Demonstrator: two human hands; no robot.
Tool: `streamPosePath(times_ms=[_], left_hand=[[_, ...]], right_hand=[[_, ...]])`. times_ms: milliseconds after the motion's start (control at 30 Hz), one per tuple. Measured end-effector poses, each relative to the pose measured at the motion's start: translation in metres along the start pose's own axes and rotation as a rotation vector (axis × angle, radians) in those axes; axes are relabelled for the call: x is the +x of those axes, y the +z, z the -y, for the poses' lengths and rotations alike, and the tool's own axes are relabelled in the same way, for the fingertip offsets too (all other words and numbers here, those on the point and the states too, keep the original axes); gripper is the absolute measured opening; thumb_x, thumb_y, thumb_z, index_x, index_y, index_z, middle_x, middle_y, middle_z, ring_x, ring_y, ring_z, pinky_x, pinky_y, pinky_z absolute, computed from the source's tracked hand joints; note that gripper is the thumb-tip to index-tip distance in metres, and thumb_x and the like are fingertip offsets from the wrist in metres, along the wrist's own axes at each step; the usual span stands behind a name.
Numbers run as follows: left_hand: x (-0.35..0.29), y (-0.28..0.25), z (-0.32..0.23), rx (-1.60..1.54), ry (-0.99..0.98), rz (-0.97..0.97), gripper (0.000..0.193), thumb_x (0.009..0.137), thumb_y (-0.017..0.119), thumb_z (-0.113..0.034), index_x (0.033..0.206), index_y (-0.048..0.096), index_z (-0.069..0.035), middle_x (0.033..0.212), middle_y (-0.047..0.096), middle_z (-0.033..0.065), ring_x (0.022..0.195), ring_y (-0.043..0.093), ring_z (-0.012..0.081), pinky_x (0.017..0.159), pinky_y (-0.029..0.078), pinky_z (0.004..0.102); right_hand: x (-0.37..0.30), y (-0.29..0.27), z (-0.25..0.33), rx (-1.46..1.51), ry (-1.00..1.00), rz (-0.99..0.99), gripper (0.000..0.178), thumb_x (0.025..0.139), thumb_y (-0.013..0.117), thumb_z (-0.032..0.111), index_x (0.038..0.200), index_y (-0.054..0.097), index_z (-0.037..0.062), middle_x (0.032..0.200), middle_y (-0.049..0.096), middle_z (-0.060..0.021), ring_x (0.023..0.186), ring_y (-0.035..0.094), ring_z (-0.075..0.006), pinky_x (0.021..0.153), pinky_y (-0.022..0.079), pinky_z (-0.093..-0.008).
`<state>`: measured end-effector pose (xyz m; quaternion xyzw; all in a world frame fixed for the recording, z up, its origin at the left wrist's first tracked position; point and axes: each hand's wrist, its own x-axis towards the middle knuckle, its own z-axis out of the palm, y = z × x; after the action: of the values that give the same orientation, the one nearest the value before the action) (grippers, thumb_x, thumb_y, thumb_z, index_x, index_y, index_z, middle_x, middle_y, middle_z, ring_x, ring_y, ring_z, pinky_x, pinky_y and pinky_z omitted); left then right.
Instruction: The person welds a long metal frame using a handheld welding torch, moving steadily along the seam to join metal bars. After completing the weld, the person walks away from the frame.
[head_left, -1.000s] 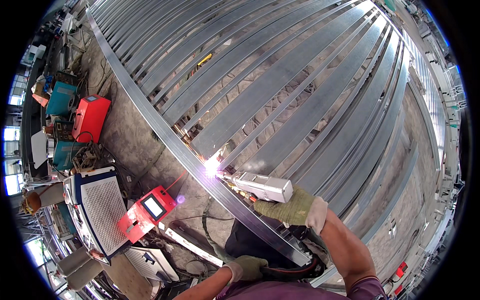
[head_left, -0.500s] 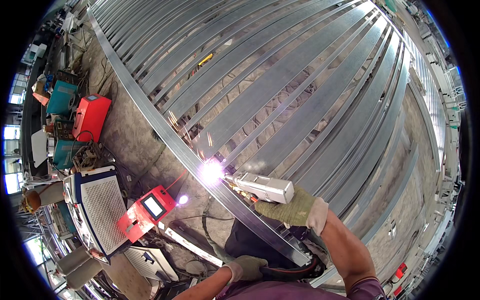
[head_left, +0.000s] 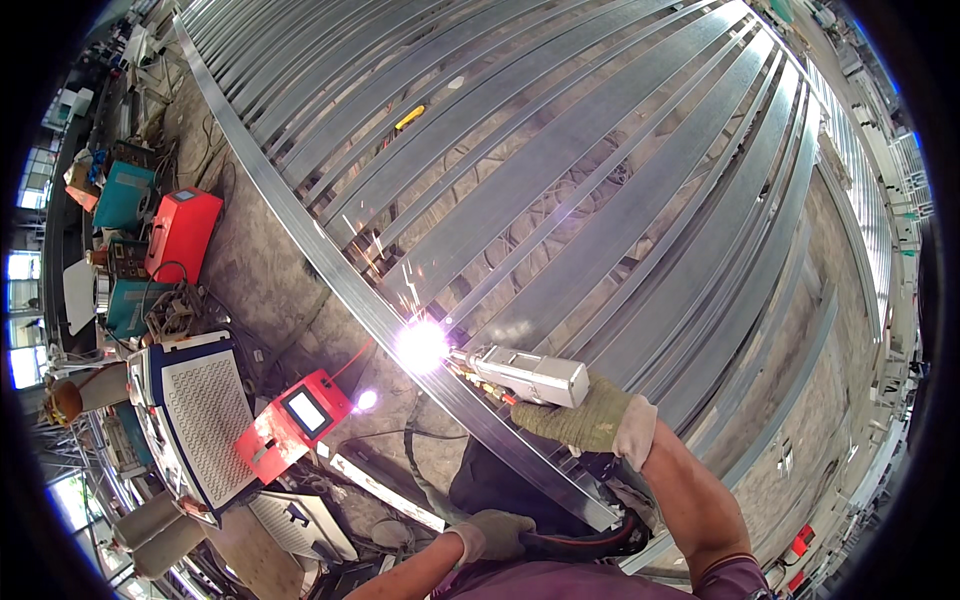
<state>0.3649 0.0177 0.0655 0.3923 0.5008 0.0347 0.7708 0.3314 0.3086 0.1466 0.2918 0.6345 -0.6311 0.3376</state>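
Observation:
In a green work glove, my right hand (head_left: 578, 418) grips a grey box-shaped welding gun (head_left: 525, 375). Its nozzle points left at the steel edge rail (head_left: 310, 235) of a large slatted metal frame. A bright white-violet glare hides the spot where the tip meets the rail, and sparks fly up from it. Low in the view, my gloved left hand (head_left: 492, 537) is closed around a thick black hose (head_left: 585, 545), which curves up toward my right forearm. Long flat steel slats (head_left: 590, 240) run from the rail toward the far right.
A red wire-feeder-like box with a screen (head_left: 300, 425) stands left of the rail, beside a large white perforated machine (head_left: 208, 420). Farther back are another red box (head_left: 183, 235) and teal machines (head_left: 125, 195). Cables lie on the floor; a yellow tool (head_left: 410, 118) shows between slats.
The sparks have changed shape and the glare is slightly larger. Both hands and the welding gun stay nearly in place.

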Motion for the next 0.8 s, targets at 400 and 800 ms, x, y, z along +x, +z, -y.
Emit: streamPosePath(times_ms=[400, 800], left_hand=[[0.002, 0.001, -0.001, -0.004, 0.002, 0.004, 0.046, 0.09, 0.065, -0.032, 0.132, 0.071, -0.013, 0.125, 0.077, 0.0195, 0.122, 0.07, 0.0396, 0.105, 0.052, 0.048], [0.01, 0.01, 0.007, 0.016, 0.01, -0.025, 0.049, 0.089, 0.067, -0.031, 0.134, 0.071, -0.013, 0.124, 0.077, 0.019, 0.121, 0.071, 0.039, 0.104, 0.053, 0.0464]], right_hand=[[-0.001, 0.0, -0.008, -0.054, -0.054, -0.001, 0.071, 0.099, 0.073, 0.055, 0.154, 0.06, 0.0115, 0.095, 0.077, -0.007, 0.066, 0.067, -0.0131, 0.057, 0.055, -0.0319], [0.002, 0.003, -0.021, -0.026, -0.149, -0.054, 0.077, 0.096, 0.078, 0.055, 0.16, 0.055, 0.0184, 0.109, 0.078, -0.0064, 0.071, 0.065, -0.0107, 0.061, 0.056, -0.0305]])
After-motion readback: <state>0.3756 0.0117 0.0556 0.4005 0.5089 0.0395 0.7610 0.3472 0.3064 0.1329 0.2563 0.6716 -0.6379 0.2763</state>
